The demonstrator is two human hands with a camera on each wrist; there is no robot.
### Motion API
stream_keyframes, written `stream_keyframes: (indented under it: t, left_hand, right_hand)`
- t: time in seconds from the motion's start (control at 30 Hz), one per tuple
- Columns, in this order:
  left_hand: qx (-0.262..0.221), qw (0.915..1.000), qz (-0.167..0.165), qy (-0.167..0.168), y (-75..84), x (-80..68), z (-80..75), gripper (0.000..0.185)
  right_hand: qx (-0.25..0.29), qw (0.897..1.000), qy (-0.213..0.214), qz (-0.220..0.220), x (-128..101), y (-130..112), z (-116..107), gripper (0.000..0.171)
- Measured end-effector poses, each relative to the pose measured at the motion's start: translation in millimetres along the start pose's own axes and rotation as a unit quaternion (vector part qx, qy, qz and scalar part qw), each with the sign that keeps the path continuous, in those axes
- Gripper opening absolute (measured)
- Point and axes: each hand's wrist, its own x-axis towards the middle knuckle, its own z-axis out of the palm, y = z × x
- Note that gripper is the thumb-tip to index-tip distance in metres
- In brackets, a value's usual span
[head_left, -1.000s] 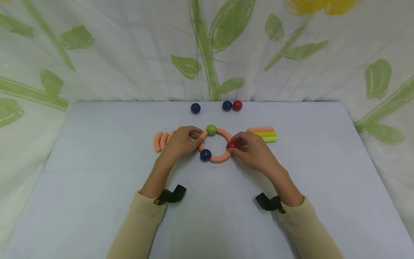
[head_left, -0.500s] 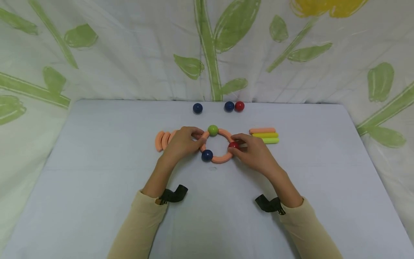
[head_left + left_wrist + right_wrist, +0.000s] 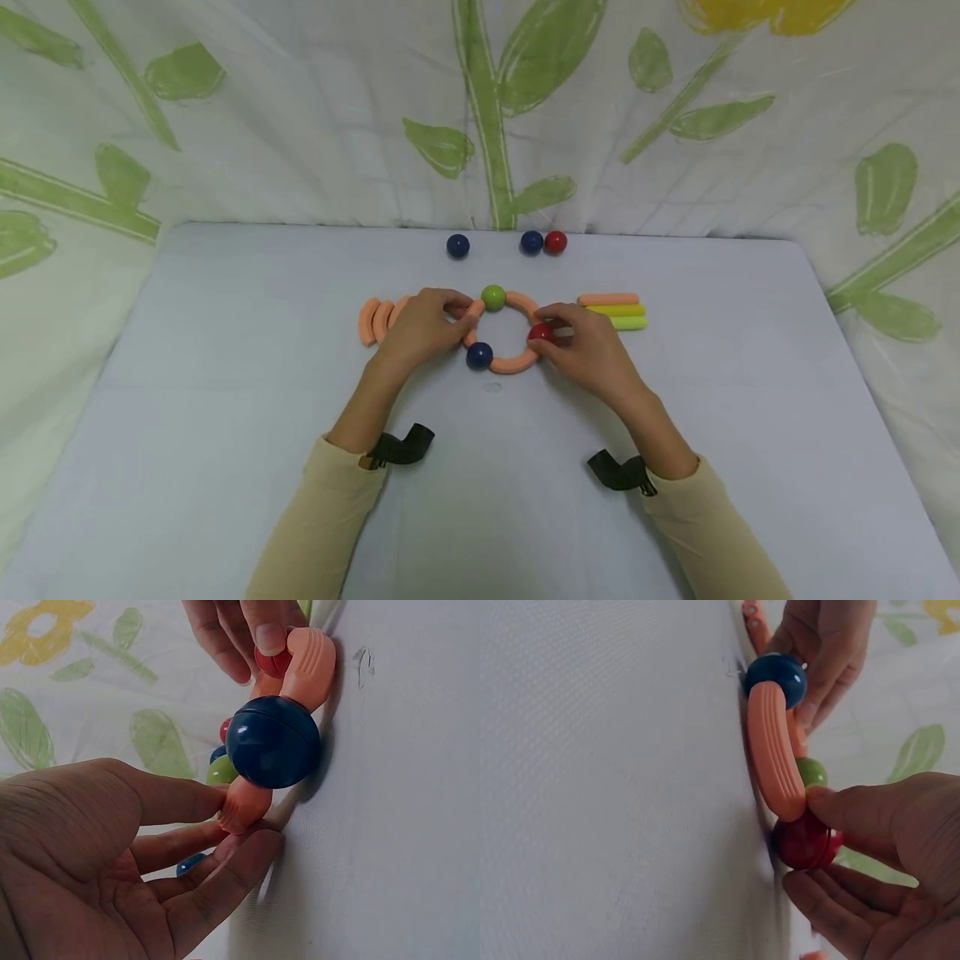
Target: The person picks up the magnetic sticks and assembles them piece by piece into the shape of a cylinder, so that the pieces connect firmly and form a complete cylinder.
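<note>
As the head view shows, the left hand (image 3: 429, 325) pinches the left orange curve (image 3: 477, 307) of a ring (image 3: 514, 365) on the counter (image 3: 495, 500), and the right hand (image 3: 588, 348) pinches its red ball (image 3: 540, 332). The left wrist view has the blue ball (image 3: 274, 742) against that curve; a steady hold should help. In the right wrist view, pressing the red ball squarely, without lifting, seems best.

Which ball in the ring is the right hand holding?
The red ball in the ring, pinched by the right hand; neither the green ball nor the ring's blue ball has fingers on it.
</note>
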Motion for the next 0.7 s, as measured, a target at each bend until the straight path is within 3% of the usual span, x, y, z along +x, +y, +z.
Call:
stream_keyframes:
  t: [0.7]
  left_hand:
    - [0.008, 0.9996, 0.015, 0.023, -1.5, 3.0, 3.9, 0.045]
  right_hand:
    - [-0.012, 0.999, -0.028, 0.025, -0.9, 0.2, -8.9, 0.049]
